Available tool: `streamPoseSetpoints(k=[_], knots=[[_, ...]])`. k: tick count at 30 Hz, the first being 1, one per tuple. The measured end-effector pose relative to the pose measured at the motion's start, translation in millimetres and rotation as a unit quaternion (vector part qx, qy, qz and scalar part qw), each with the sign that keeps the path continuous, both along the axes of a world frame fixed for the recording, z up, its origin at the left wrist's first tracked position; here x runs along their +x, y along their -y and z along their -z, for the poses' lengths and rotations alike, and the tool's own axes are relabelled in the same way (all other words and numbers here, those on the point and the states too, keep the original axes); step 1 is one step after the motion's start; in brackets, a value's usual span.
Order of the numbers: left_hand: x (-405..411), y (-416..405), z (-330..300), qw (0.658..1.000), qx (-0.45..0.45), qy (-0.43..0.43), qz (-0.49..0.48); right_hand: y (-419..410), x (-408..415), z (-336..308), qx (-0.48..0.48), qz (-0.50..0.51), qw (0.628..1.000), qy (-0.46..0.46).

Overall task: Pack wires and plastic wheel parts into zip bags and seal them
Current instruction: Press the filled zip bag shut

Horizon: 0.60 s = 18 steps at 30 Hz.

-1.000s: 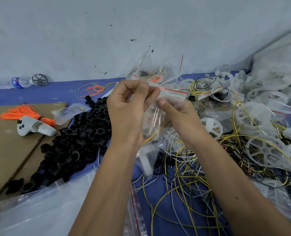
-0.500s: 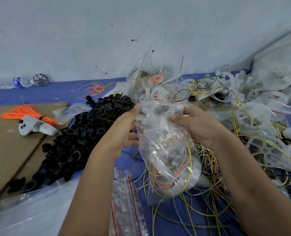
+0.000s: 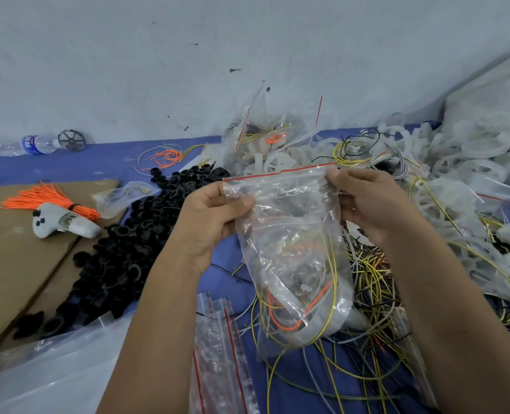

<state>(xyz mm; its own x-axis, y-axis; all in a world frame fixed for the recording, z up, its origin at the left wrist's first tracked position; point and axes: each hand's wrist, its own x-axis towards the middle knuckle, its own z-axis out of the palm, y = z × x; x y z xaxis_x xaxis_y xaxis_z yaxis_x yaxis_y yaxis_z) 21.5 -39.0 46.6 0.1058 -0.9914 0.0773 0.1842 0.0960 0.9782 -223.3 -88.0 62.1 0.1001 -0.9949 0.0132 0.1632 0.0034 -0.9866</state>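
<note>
A clear zip bag (image 3: pixel 289 234) with a red strip along its top hangs in front of me, holding yellow, orange and grey wires and a white wheel part at the bottom. My left hand (image 3: pixel 212 222) pinches its upper left corner. My right hand (image 3: pixel 367 201) pinches its upper right corner. Loose wires (image 3: pixel 370 276) lie tangled on the blue surface below. White plastic wheel parts (image 3: pixel 468 162) are heaped at the right. A stack of flat zip bags (image 3: pixel 220 354) lies at the bottom centre.
A pile of black plastic rings (image 3: pixel 128 249) spreads at left centre. Left of it, on brown cardboard (image 3: pixel 6 264), lie orange cable ties (image 3: pixel 44 198) and a white controller (image 3: pixel 62 224). A water bottle (image 3: pixel 29 144) lies by the wall. Filled bags (image 3: pixel 259 130) stand behind.
The bag has been lifted and its top stretched flat between both hands; a second ago the hands were close together at its mouth, then lower at its sides.
</note>
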Motion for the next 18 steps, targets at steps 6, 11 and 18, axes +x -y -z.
streamPoseSetpoints(k=[6,11,18], knots=[[3.0,1.2,2.7,0.995,-0.045,0.066,-0.065,4.3,4.4,5.4,-0.059,0.026,0.998,0.015],[-8.1,-4.7,-14.4,0.962,-0.135,0.176,-0.157,-2.1,11.6,-0.4,-0.150,0.054,0.987,-0.031],[-40.1,-12.0,-37.3,0.811,-0.323,0.445,-0.198,-15.4,20.9,-22.6,-0.298,-0.013,0.943,-0.150]])
